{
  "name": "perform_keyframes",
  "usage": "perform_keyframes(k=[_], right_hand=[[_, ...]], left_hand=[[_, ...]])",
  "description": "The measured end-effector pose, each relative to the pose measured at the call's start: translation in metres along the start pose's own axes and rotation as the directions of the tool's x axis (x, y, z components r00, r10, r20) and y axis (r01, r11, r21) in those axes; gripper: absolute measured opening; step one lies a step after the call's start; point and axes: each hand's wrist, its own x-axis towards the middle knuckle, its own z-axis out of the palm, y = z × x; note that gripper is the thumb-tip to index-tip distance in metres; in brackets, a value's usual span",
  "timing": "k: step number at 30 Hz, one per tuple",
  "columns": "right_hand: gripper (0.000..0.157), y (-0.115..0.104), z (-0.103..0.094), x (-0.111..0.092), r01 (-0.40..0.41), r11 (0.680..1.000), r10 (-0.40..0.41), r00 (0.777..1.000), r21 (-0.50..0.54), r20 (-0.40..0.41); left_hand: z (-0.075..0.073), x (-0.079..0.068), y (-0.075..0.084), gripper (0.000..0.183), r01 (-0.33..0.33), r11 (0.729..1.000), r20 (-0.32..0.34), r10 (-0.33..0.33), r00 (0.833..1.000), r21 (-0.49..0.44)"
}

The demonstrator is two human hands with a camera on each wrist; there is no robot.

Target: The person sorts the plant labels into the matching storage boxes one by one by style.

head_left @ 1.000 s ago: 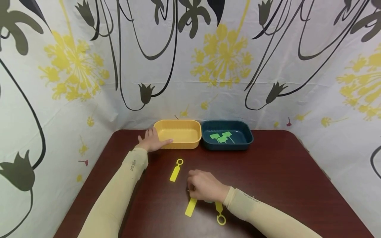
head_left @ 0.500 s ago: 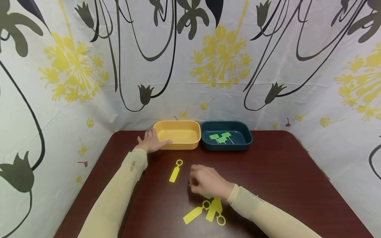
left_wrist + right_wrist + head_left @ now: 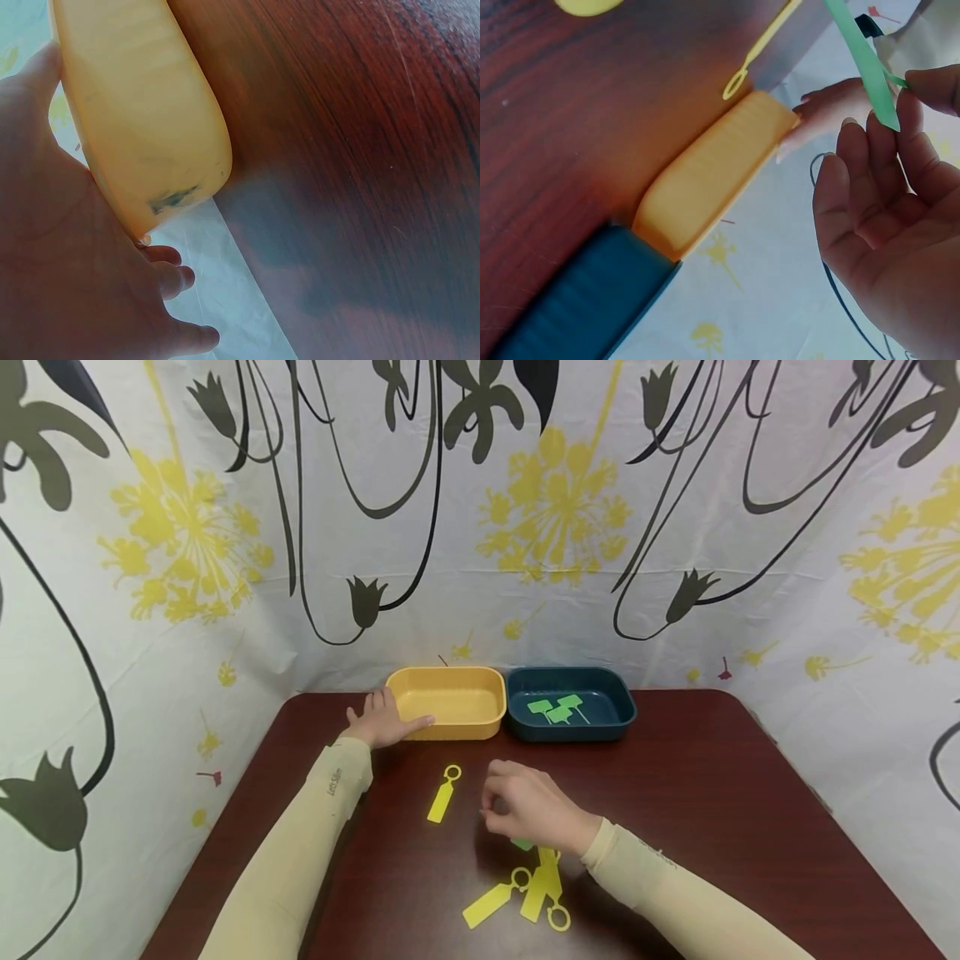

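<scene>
My right hand (image 3: pixel 536 806) is above the middle of the table. Its thumb and forefinger pinch the thin stem of a green plant label (image 3: pixel 866 71), clearest in the right wrist view. In the head view the hand covers most of that label. Below the hand lie several yellow ring-ended tags (image 3: pixel 487 906), partly overlapping. One more yellow tag (image 3: pixel 441 800) lies apart, left of the hand. My left hand (image 3: pixel 378 718) rests against the left end of the yellow bin (image 3: pixel 453 731), fingers spread and thumb along its front rim.
A dark blue bin (image 3: pixel 573 732) stands right beside the yellow one at the table's back edge, with several green plant labels (image 3: pixel 558 712) inside. Patterned white cloth (image 3: pixel 450 527) hangs behind and at both sides of the brown table (image 3: pixel 690 793).
The right hand has risen off the yellow tags, moving slightly away from the body with the green plant label, and more of the tags now show. My left hand stays at the bin.
</scene>
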Motion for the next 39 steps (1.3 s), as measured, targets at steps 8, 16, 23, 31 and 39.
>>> perform_keyframes(k=[8, 16, 23, 31, 39], right_hand=[[0.014, -0.002, -0.01, 0.002, -0.01, 1.0, 0.011, 0.999, 0.021, -0.034], [0.011, -0.003, -0.022, 0.003, -0.05, 0.998, 0.052, 0.998, 0.037, -0.041], [0.013, -0.003, -0.032, 0.004, -0.007, 1.0, 0.008, 0.995, 0.014, -0.098], [0.012, 0.003, -0.041, 0.007, -0.01, 1.0, 0.01, 0.99, 0.002, -0.138], [0.016, 0.01, -0.052, 0.012, -0.012, 0.999, 0.002, 0.982, -0.051, -0.19]], left_hand=[[0.0, -0.001, 0.0, 0.133, 0.002, 1.0, 0.0, -0.002, 1.0, -0.004], [0.0, 0.0, 0.001, 0.132, 0.005, 1.0, -0.002, -0.005, 1.0, 0.005], [0.002, 0.002, -0.001, 0.132, 0.009, 1.0, 0.005, -0.009, 1.0, 0.002], [0.001, 0.0, 0.0, 0.133, 0.002, 1.0, 0.004, -0.002, 1.0, -0.007], [0.001, -0.002, 0.0, 0.134, 0.0, 1.0, -0.006, 0.0, 1.0, 0.001]])
